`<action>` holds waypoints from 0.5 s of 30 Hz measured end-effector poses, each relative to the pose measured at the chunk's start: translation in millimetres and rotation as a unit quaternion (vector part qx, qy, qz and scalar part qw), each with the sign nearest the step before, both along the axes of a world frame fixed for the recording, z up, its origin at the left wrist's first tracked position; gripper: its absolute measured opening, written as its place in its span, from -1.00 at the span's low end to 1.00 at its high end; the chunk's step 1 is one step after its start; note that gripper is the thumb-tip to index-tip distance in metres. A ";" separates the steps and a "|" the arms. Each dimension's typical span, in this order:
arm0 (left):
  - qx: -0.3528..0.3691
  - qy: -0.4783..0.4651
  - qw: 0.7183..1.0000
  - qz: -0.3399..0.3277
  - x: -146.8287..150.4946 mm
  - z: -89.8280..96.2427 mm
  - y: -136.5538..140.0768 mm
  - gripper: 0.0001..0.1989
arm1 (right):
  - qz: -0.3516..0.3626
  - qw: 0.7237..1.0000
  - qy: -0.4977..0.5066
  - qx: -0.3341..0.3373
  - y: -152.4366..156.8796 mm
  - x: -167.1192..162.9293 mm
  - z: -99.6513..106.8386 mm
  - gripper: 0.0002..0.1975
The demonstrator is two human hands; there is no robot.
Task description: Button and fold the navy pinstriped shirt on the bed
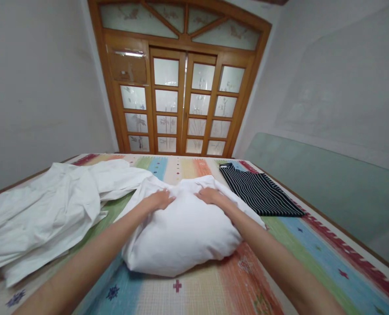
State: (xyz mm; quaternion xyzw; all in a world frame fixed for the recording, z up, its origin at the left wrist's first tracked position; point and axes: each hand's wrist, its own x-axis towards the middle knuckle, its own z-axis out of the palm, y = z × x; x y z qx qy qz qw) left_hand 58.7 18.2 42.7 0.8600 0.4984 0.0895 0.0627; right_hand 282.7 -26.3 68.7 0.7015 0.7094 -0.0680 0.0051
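Note:
A white shirt (184, 236) lies in front of me on the striped cover, its body puffed up towards my side. Near its far edge, my left hand (161, 199) grips the cloth on the left part. My right hand (209, 195) is closed on the same shirt a little to the right. Some fingertips are hidden against the white fabric. The sleeves spread out to either side, partly beneath my forearms.
To the left lies a crumpled pile of white clothing (46, 210). A folded black-and-white striped garment (260, 190) rests at the right. Beneath everything is a multicoloured bed cover (194, 288). A pale green panel (329, 175) lines the right wall; wooden glazed doors (183, 100) stand beyond.

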 end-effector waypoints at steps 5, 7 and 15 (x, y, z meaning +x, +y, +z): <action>-0.017 0.058 0.996 0.068 17.3 -34.8 9.8 -0.35 | -0.035 0.999 -0.026 -0.028 14.0 -9.0 -19.6 -0.35; -0.009 0.069 0.996 0.064 14.2 -36.9 17.9 -0.37 | -0.058 0.997 -0.030 -0.036 24.0 -2.0 -24.1 -0.32; 0.014 0.073 0.997 0.036 3.4 -33.8 52.7 -0.39 | -0.077 0.996 -0.026 -0.039 55.5 26.9 -46.1 -0.29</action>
